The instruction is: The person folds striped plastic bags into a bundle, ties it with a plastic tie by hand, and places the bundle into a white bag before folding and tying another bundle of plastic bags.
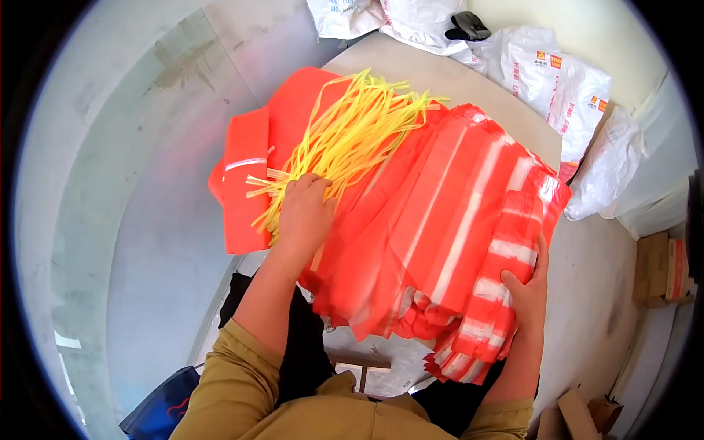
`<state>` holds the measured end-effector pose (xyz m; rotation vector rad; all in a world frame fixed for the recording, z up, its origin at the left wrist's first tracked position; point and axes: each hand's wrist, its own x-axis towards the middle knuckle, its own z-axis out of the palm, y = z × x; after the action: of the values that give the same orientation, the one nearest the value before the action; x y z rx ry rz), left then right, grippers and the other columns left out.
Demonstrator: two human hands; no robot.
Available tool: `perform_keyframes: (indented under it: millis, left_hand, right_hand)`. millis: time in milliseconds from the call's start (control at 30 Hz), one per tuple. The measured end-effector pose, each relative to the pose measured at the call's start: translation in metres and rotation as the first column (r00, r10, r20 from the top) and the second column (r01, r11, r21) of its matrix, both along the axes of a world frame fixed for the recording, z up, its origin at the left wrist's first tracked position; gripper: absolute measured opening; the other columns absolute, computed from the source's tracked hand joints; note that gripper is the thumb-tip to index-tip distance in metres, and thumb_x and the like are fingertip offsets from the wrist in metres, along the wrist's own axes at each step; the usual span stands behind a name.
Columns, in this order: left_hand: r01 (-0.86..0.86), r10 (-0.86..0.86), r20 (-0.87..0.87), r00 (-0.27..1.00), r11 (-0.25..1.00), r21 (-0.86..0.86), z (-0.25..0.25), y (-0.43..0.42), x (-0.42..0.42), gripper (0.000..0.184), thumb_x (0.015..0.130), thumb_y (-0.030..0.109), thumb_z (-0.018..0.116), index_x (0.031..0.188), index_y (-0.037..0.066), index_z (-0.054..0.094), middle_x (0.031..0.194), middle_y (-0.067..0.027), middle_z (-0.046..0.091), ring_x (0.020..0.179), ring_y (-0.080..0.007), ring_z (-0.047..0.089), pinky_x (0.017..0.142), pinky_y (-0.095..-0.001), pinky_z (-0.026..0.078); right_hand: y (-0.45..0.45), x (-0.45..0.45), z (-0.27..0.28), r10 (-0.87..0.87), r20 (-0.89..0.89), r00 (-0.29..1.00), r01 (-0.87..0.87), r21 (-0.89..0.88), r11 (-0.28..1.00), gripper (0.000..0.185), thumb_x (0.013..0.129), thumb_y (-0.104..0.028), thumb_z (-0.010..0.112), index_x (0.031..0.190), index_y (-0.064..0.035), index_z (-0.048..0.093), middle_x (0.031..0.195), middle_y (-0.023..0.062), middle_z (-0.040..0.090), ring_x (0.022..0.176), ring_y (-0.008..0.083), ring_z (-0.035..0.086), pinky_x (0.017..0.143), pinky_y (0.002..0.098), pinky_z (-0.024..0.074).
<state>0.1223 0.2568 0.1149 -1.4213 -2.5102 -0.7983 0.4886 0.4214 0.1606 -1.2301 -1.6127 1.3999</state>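
Across the table lies a wide spread of red sheets with white stripes. A loose pile of yellow strips rests on the red material at the upper left. My left hand is on the near end of the strips, its fingers curled down over them. At the right edge, my right hand grips a folded red-and-white bundle, thumb on top and the other fingers along its outer side. A folded red piece with a small white band lies left of the strips.
White printed sacks stand behind the bare tabletop edge, with a dark item on one. Cardboard boxes are at the right. A blue bag sits low on the left.
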Motion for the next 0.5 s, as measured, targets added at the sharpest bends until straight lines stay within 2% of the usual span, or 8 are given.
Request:
perform_keyframes:
  millis: [100, 300, 400, 500]
  left_hand:
    - [-0.008, 0.009, 0.009, 1.0, 0.995, -0.103, -0.01, -0.001, -0.003, 0.029, 0.089, 0.01, 0.071, 0.117, 0.001, 0.071, 0.126, -0.0146, 0.066, 0.116, -0.0371, 0.058, 0.103, -0.0454, 0.048]
    - [-0.021, 0.02, -0.004, 1.0, 0.986, -0.167, -0.014, 0.003, -0.007, 0.029, 0.089, 0.01, 0.071, 0.116, 0.0, 0.073, 0.128, -0.0156, 0.067, 0.115, -0.037, 0.06, 0.103, -0.0445, 0.049]
    - [-0.029, 0.032, 0.016, 0.999, 0.986, -0.161, -0.008, 0.002, -0.008, 0.028, 0.089, 0.01, 0.071, 0.115, -0.001, 0.073, 0.122, -0.0159, 0.07, 0.112, -0.0385, 0.062, 0.102, -0.0454, 0.05]
    - [-0.008, 0.013, 0.064, 0.998, 0.997, -0.078, -0.003, -0.001, -0.008, 0.031, 0.09, 0.012, 0.072, 0.118, -0.002, 0.072, 0.112, -0.0133, 0.072, 0.097, -0.0333, 0.066, 0.094, -0.0403, 0.053]
  right_hand:
    - [0.001, 0.003, -0.008, -0.006, 0.002, 1.0, 0.006, 0.009, 1.0, 0.093, 0.079, 0.0, 0.069, 0.163, -0.0098, 0.031, 0.157, 0.0161, 0.044, 0.134, 0.0281, 0.054, 0.107, 0.0406, 0.0522]
    - [0.004, 0.005, -0.009, 0.001, -0.005, 1.0, -0.001, 0.024, 1.0, 0.094, 0.078, -0.003, 0.071, 0.163, -0.0088, 0.031, 0.157, 0.0165, 0.044, 0.135, 0.0281, 0.054, 0.107, 0.0402, 0.0517]
    - [0.004, 0.007, -0.01, -0.003, -0.031, 1.0, 0.003, 0.011, 1.0, 0.094, 0.078, -0.003, 0.071, 0.163, -0.008, 0.031, 0.157, 0.0165, 0.043, 0.136, 0.028, 0.053, 0.108, 0.0398, 0.0512]
    - [0.006, 0.013, -0.011, -0.021, -0.072, 0.997, 0.019, -0.02, 1.0, 0.096, 0.078, -0.003, 0.072, 0.164, -0.0073, 0.029, 0.158, 0.0166, 0.043, 0.137, 0.0279, 0.052, 0.109, 0.0396, 0.0506]
